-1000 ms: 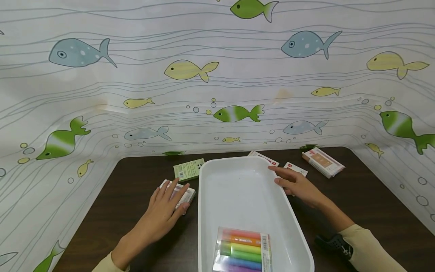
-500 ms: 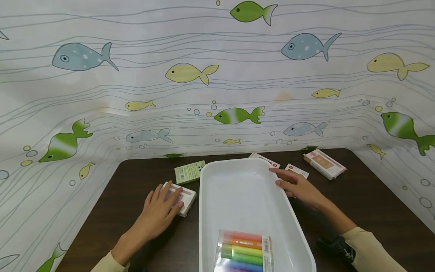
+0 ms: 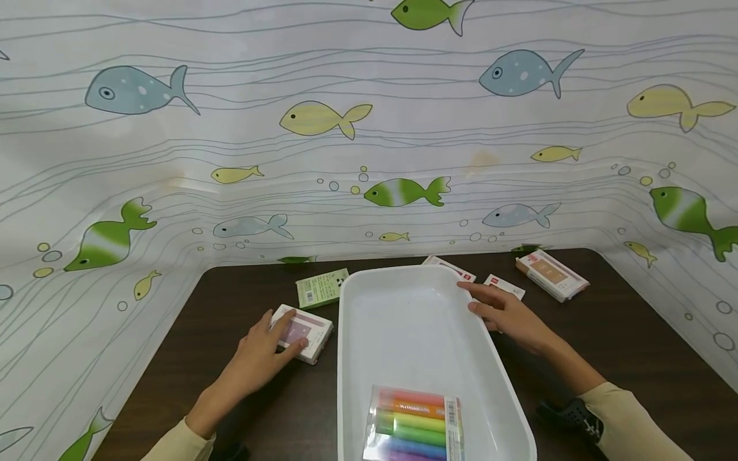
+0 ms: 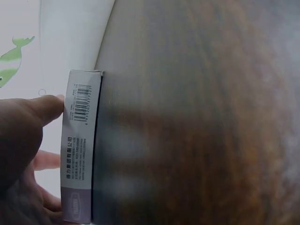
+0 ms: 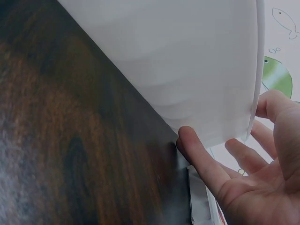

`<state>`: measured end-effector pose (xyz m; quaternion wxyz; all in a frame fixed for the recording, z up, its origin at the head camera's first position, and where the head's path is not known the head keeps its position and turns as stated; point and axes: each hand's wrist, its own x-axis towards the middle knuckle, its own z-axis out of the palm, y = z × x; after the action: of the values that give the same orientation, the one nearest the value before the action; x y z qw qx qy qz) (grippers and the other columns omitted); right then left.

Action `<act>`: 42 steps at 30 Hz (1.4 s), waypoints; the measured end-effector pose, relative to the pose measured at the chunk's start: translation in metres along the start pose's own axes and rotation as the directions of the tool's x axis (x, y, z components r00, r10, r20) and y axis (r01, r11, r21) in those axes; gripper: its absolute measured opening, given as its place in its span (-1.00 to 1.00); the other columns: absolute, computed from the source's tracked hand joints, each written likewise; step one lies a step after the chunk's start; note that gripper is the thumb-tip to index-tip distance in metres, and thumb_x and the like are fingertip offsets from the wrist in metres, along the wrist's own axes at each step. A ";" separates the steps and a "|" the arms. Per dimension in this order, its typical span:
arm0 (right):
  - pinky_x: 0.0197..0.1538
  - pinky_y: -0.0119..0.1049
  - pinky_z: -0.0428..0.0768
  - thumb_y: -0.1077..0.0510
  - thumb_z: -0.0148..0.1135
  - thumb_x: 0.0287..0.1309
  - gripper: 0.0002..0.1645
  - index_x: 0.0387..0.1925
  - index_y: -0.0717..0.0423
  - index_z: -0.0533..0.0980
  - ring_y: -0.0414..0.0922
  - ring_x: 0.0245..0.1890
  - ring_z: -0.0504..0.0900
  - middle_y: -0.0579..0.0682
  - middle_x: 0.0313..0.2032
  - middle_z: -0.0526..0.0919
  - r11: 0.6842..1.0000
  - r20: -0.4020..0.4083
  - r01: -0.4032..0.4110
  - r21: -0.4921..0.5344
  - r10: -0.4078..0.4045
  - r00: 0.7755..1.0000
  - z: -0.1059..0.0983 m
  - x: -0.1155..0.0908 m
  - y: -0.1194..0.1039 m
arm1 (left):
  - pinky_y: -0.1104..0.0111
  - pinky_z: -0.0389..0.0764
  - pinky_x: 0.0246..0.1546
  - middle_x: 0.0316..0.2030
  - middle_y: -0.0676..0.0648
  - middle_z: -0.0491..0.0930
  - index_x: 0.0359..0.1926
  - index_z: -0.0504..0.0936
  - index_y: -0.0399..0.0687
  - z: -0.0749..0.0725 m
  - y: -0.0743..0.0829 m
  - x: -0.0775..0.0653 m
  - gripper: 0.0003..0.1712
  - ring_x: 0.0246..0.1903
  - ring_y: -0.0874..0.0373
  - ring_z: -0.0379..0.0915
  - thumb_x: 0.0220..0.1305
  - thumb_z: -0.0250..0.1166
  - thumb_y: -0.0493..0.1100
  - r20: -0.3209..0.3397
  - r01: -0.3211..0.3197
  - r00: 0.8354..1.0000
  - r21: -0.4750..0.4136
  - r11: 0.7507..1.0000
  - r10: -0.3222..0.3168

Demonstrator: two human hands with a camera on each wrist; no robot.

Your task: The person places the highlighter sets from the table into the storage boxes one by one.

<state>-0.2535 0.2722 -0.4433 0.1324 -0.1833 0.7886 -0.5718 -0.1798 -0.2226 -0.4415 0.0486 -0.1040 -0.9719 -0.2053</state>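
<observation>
My left hand (image 3: 250, 355) rests over a white box with a purple panel (image 3: 300, 336), its index finger and thumb on the top and other fingers along the left end. In the left wrist view, the thumb (image 4: 49, 108) meets the top edge of the box (image 4: 79, 150), above its barcode side. My right hand (image 3: 510, 317) touches the right rim of a white tray (image 3: 398, 339) near its far corner. The right wrist view shows that hand (image 5: 253, 173) with fingertips at the tray's outer wall (image 5: 187, 70). A clear pack of colored markers (image 3: 412, 422) lies in the tray.
A green box (image 3: 321, 288) lies beyond the left hand. Two white boxes lie behind the tray's far right corner, one (image 3: 450, 266) partly hidden and the other (image 3: 504, 286) nearer. Farther right is a white and orange box (image 3: 552, 275). A fish-print sheet (image 3: 369, 128) borders the dark table (image 3: 623, 333).
My left hand has slid left and toward me across the white and purple box, uncovering more of its top. The right hand and the tray keep their places.
</observation>
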 end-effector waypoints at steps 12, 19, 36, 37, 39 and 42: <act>-0.02 -0.04 0.68 -0.01 0.15 0.51 -0.39 0.50 -0.12 0.33 0.18 0.14 0.58 0.18 0.39 0.35 1.000 0.002 0.009 -0.005 -0.009 1.000 0.000 0.000 0.001 | -0.37 0.36 0.02 0.26 -0.55 0.27 0.41 0.42 -0.19 -0.003 0.000 0.001 -0.15 0.16 -0.51 0.29 0.34 0.32 0.28 0.005 0.050 0.999 -0.086 0.995 -0.050; -0.03 -0.01 0.69 0.00 0.16 0.51 -0.38 0.50 -0.12 0.32 0.20 0.16 0.56 0.16 0.42 0.32 1.000 0.006 0.014 0.011 -0.014 1.000 0.000 0.001 -0.002 | -0.21 0.47 -0.01 0.27 -0.51 0.25 0.39 0.44 -0.14 -0.005 -0.002 0.001 -0.14 0.12 -0.39 0.33 0.28 0.38 0.29 0.011 0.087 0.996 -0.163 0.983 -0.086; -0.02 0.01 0.68 0.02 0.15 0.52 -0.40 0.50 -0.13 0.33 0.23 0.18 0.54 0.16 0.42 0.32 1.000 0.005 0.022 0.011 -0.022 1.000 0.000 -0.001 0.000 | 0.01 0.46 -0.11 0.21 -0.43 0.30 0.28 0.57 -0.06 -0.013 -0.004 0.004 -0.18 -0.02 -0.24 0.38 0.09 0.55 0.23 0.015 0.159 0.987 -0.229 0.960 -0.160; -0.01 0.01 0.68 0.02 0.15 0.51 -0.40 0.50 -0.13 0.33 0.23 0.19 0.54 0.16 0.42 0.32 1.000 0.005 0.021 0.011 -0.021 1.000 -0.001 0.000 0.000 | -0.02 0.46 -0.09 0.20 -0.43 0.31 0.27 0.58 -0.06 -0.014 -0.005 0.005 -0.20 0.00 -0.25 0.38 0.09 0.55 0.22 0.016 0.162 0.986 -0.232 0.959 -0.163; 0.00 0.03 0.67 0.01 0.16 0.51 -0.39 0.50 -0.14 0.33 0.22 0.19 0.54 0.15 0.42 0.32 1.000 0.003 0.019 0.004 -0.019 1.000 -0.001 0.000 0.000 | -0.02 0.44 -0.08 0.19 -0.41 0.34 0.26 0.58 -0.05 -0.015 -0.007 0.005 -0.22 0.00 -0.24 0.38 0.11 0.55 0.20 0.026 0.174 0.985 -0.243 0.954 -0.173; 0.00 0.03 0.67 0.00 0.17 0.50 -0.39 0.49 -0.14 0.34 0.22 0.19 0.54 0.14 0.42 0.33 1.000 0.000 0.014 0.002 -0.014 1.000 0.000 0.000 0.000 | 0.05 0.43 -0.12 0.17 -0.37 0.35 0.27 0.57 -0.03 -0.017 -0.011 0.004 -0.24 -0.04 -0.18 0.37 0.12 0.55 0.19 0.059 0.195 0.981 -0.276 0.941 -0.186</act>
<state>-0.2540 0.2721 -0.4430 0.1287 -0.1888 0.7867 -0.5734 -0.1857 -0.2387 -0.4303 -0.0021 -0.0187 -0.9392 -0.3428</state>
